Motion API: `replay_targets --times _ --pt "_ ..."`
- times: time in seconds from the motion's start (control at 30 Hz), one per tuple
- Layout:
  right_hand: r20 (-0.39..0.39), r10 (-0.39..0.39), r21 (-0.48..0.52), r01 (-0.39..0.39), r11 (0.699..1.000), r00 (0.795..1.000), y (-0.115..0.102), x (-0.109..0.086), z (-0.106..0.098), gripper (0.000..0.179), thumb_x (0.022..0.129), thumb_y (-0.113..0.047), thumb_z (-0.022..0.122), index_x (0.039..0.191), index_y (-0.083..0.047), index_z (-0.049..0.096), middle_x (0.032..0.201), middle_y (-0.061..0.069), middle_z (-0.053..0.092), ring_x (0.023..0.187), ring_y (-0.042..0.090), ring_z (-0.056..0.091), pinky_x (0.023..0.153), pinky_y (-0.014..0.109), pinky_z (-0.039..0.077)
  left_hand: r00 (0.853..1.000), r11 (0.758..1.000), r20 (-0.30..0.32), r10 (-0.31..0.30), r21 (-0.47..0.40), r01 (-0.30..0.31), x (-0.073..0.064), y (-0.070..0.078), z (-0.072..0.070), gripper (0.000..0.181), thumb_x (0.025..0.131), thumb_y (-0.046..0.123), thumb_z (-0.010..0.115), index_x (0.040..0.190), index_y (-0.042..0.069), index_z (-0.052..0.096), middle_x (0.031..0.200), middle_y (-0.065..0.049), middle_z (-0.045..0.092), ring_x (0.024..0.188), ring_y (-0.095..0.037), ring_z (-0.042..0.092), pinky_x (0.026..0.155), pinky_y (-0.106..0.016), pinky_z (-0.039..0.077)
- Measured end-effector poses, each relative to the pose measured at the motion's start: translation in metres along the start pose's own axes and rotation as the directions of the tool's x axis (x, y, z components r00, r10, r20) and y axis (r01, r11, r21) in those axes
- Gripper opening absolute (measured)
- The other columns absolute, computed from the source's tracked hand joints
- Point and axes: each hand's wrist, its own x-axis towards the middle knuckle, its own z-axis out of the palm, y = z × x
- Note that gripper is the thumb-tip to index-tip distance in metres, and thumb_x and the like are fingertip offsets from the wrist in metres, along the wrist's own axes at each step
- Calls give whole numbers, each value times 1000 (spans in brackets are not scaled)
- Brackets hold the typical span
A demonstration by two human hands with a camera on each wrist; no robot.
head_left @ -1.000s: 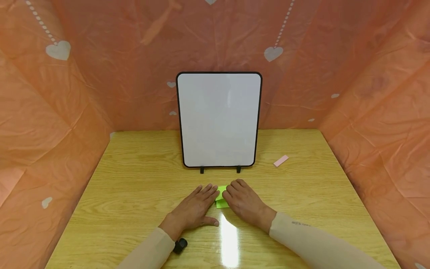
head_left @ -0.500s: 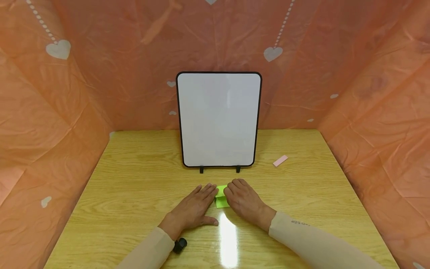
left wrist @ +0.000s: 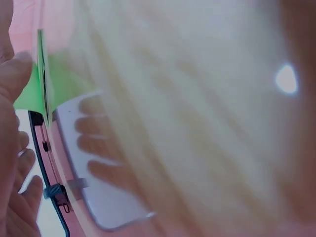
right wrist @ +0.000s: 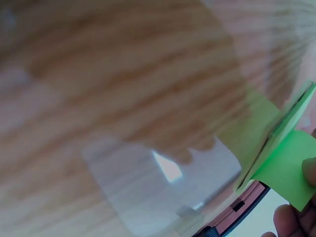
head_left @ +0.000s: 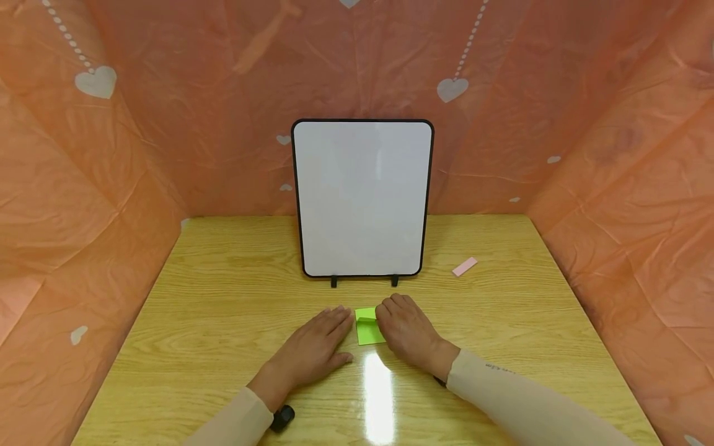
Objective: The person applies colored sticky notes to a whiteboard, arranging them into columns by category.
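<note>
A bright green sticky note pad (head_left: 370, 334) lies on the wooden table between the two hands. My right hand (head_left: 409, 331) pinches its top sheet (right wrist: 286, 170), which bends up from the pad, as the right wrist view shows. The far edge of that sheet lies along the pad's far side. My left hand (head_left: 312, 350) rests on the table just left of the pad, fingers straight and thumb out, holding nothing. In the left wrist view the pad (left wrist: 41, 74) appears edge-on near the left thumb (left wrist: 17, 74).
A whiteboard (head_left: 364, 198) with a black frame stands on small black feet beyond the pad. A small pink strip (head_left: 465, 267) lies to its right. Orange sheeting with white hearts (head_left: 234, 124) hangs around the back and sides of the table (head_left: 234, 266).
My left hand has slid left off the pad's edge. The right hand has shifted slightly right and away with the lifted sheet, baring more of the pad.
</note>
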Motion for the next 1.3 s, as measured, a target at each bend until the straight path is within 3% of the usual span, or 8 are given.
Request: replay_targets --times 0.17,0.27,0.37,0.57,0.8,1.3 --pt "1 10 -10 -10 1000 1000 0 1 -1 18 106 -14 59 88 -12 56 85 1 58 82 20 53 73 31 48 984 981 -45 172 99 -167 -3 4 2 61 109 45 55 159 11 49 163 -5 50 154 -21 43 129 -40 34" --pt "9 13 -25 -13 1000 1000 -1 2 -1 17 103 -15 65 89 -13 56 85 0 58 82 19 54 73 31 48 967 960 -26 252 133 -246 -2 7 4 57 111 44 52 159 13 49 162 -3 51 153 -19 44 128 -39 36" --pt "19 18 -29 -18 999 1000 -1 3 0 17 104 -16 65 90 -13 57 86 0 58 83 19 54 74 32 48 957 946 23 289 145 -289 0 8 4 57 112 43 48 161 14 47 164 -2 48 154 -18 43 129 -38 35" --pt "15 12 -35 -12 999 1000 0 4 -1 17 102 -16 69 90 -13 57 87 0 60 83 19 55 74 32 49 951 940 132 279 167 -299 4 7 3 60 114 47 42 164 14 40 169 -2 41 157 -17 37 130 -37 31" --pt "-1 8 -25 -8 1000 1000 1 3 -1 20 98 -16 73 88 -14 56 85 -1 58 82 18 55 73 32 48 951 953 210 225 155 -260 9 6 4 67 113 54 34 168 15 32 173 -1 31 161 -16 28 132 -37 27" --pt "15 31 -9 -31 999 999 4 7 -3 13 104 -19 68 93 -15 61 90 -1 62 86 18 55 78 33 50 949 961 238 205 136 -241 13 6 4 63 114 52 33 167 19 34 173 0 31 161 -16 28 132 -37 27"
